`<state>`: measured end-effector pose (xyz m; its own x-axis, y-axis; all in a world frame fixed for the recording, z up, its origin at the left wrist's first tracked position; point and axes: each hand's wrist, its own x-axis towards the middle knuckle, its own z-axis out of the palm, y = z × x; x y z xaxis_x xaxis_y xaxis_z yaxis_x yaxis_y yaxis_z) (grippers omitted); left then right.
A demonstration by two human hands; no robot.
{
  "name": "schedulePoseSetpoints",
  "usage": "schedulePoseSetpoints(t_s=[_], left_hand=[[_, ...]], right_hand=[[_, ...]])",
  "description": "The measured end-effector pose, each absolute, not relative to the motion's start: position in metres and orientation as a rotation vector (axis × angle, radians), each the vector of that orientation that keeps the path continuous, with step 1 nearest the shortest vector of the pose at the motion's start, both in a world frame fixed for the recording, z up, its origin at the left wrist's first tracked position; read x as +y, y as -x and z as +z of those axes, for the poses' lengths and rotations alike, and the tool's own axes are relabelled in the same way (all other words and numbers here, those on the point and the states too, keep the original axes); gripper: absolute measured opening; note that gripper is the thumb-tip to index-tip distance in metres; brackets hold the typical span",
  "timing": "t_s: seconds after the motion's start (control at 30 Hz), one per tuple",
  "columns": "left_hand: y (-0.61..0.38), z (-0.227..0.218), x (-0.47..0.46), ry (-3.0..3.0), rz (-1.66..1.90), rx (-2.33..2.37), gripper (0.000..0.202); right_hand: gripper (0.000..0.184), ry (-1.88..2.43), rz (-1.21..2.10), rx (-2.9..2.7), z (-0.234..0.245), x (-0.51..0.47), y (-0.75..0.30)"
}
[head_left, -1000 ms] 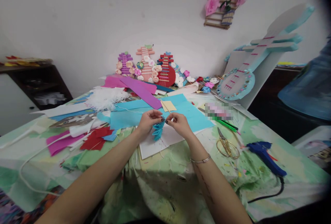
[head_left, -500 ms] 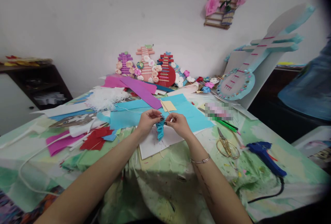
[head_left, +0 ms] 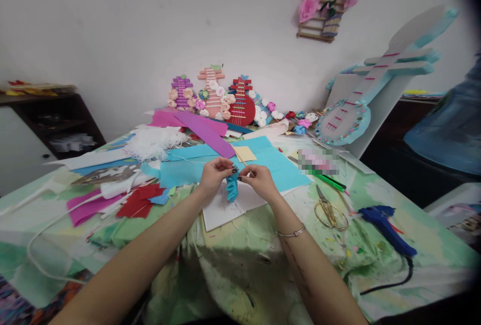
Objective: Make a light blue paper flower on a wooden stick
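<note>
A gathered strip of blue crepe paper hangs between my hands, its ruffled lower end above a white sheet. My left hand pinches its top edge between thumb and fingers. Close beside it, my right hand is closed around a thin wooden stick that points up and to the left; its thumb tip is at the strip's right edge. Behind the hands lie a large blue crepe sheet and a small pale yellow paper piece.
Gold-handled scissors, a blue glue gun with a black cord and a green pen lie at right. Red scraps, white shredded paper and a purple strip lie leftward. Several decorated paper lutes stand against the wall.
The crepe strip's lower end has bunched up and shifted slightly left and up. Both hands stay almost in place, with a slight shift of the fingers.
</note>
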<state>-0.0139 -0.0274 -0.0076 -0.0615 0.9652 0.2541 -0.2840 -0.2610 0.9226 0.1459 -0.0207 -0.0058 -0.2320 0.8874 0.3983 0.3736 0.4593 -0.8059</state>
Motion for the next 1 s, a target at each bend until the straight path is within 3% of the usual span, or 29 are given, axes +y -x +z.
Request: schedulePoseSetpoints(t_s=[1.0], left_hand=[[0.0143,-0.0111,-0.0258,-1.209,1.583,0.906,0.027]], right_hand=[[0.014,1.085,0.695,-1.821,-0.0068,-0.0203,-0.146]])
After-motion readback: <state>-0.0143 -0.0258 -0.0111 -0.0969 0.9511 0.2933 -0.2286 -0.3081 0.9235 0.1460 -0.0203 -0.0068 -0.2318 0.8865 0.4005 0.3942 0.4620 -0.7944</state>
